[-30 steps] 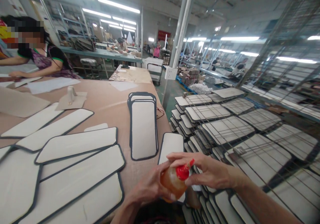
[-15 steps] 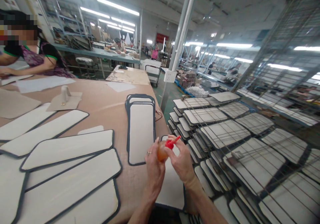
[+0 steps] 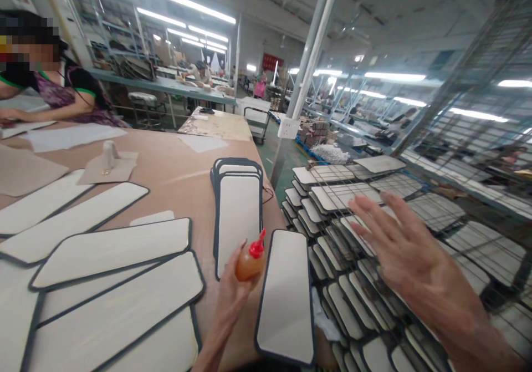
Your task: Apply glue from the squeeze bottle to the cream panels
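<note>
An amber bottle with a red nozzle cap is wrapped in my left hand, its tip pointing up. Just right of it, a single white panel with dark edging lies at the table's right edge. Behind the bottle is a neat stack of similar panels. My right hand is raised over the racked panels on the right, fingers spread and slightly blurred, holding nothing.
More edged panels overlap on the left of the brown table. A wire rack with layered panels fills the right side. A metal post with a socket box rises beyond the table. A person sits at the far left.
My right hand has let go of the red cap and moved right, its fingers now spread. My left hand has shifted left and down with the bottle, uncovering the single panel.
</note>
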`<state>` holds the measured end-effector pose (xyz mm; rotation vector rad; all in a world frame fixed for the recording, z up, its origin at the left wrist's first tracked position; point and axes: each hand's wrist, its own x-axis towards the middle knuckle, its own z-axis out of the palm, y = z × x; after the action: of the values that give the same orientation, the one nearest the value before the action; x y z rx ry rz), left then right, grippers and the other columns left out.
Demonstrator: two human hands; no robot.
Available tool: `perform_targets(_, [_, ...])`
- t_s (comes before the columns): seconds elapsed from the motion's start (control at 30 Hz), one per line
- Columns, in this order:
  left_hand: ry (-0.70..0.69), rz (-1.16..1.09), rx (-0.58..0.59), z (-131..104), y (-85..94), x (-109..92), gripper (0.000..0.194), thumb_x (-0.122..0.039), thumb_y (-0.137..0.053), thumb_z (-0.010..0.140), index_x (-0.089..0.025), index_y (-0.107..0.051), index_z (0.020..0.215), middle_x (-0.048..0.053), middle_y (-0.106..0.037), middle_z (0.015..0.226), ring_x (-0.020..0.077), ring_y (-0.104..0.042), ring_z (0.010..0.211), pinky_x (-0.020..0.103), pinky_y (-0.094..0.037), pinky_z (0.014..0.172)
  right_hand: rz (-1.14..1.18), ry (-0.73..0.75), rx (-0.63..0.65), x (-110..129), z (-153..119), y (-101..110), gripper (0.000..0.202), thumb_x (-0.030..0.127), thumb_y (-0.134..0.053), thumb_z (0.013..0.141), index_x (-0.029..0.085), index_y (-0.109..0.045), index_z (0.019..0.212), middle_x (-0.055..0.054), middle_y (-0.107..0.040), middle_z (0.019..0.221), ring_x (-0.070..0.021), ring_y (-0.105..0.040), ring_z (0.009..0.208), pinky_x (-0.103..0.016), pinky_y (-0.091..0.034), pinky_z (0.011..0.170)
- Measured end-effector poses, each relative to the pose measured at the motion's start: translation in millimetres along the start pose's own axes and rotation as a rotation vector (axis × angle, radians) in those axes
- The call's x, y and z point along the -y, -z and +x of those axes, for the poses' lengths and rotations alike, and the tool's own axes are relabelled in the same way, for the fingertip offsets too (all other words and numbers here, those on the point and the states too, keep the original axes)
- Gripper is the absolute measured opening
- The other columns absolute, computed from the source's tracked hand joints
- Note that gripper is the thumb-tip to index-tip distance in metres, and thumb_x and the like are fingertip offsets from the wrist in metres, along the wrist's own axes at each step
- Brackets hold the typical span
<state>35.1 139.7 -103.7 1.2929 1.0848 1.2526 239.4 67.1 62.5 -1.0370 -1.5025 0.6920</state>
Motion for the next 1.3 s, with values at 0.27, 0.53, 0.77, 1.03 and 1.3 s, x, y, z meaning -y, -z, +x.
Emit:
perform_targets(0.27, [0.300, -0.521, 0.651, -15.5, 0.1, -44.5, 0.073, -0.011, -0.080, 0.050, -0.020, -0.055, 0.118, 0.003, -0.064, 0.103, 0.0183, -0.057, 0.086, 0.025, -0.044, 0.072, -0.246, -0.129, 0.496, -50.7, 14.3, -34.1, 0.058, 0.043, -0.070, 0.072, 0.023, -0.053, 0.124, -0.012, -0.037, 0.142, -0.0262, -0.031, 0.132, -0.046, -0.024, 0.109])
perform_targets(0.53, [0.179, -0.481, 0.894, -7.0, 7.0, -58.5, 0.078, -0.015, -0.081, 0.053, -0.023, -0.052, 0.125, 0.004, -0.054, 0.127, 0.0266, -0.048, 0.115, 0.032, -0.040, 0.091, -0.169, -0.217, 0.624, -33.7, 20.9, -34.5, 0.032, 0.037, -0.066, 0.077, 0.022, -0.067, 0.105, -0.009, -0.051, 0.132, -0.0226, -0.043, 0.124, -0.037, -0.032, 0.104])
perform_targets(0.77, [0.067, -0.264, 0.592, -10.4, -4.8, -44.4, 0.078, -0.011, -0.076, 0.054, -0.020, -0.048, 0.127, 0.007, -0.052, 0.131, 0.0270, -0.048, 0.117, 0.035, -0.038, 0.098, -0.341, -0.145, 0.316, -49.6, 5.4, -51.0, 0.023, 0.035, -0.063, 0.078, 0.021, -0.068, 0.096, -0.009, -0.055, 0.127, -0.0244, -0.047, 0.120, -0.040, -0.033, 0.104])
perform_targets(1.03, [-0.072, 0.092, 0.191, -8.2, -28.9, -10.8, 0.069, -0.005, -0.060, 0.059, -0.011, -0.046, 0.126, 0.015, -0.053, 0.128, 0.0289, -0.049, 0.117, 0.045, -0.035, 0.102, -0.425, -0.127, 0.084, -88.5, -5.3, -66.4, 0.025, 0.028, -0.058, 0.080, 0.021, -0.064, 0.103, -0.009, -0.061, 0.118, -0.0246, -0.053, 0.113, -0.044, -0.035, 0.101])
perform_targets(1.3, [-0.162, 0.239, 0.040, -8.0, -44.2, 17.3, 0.067, -0.004, -0.053, 0.064, -0.010, -0.039, 0.129, 0.017, -0.054, 0.127, 0.0294, -0.050, 0.114, 0.049, -0.037, 0.098, -0.404, -0.184, -0.013, -110.2, -6.9, -80.3, 0.025, 0.025, -0.056, 0.079, 0.019, -0.064, 0.101, -0.010, -0.062, 0.116, -0.0242, -0.053, 0.112, -0.043, -0.035, 0.101])
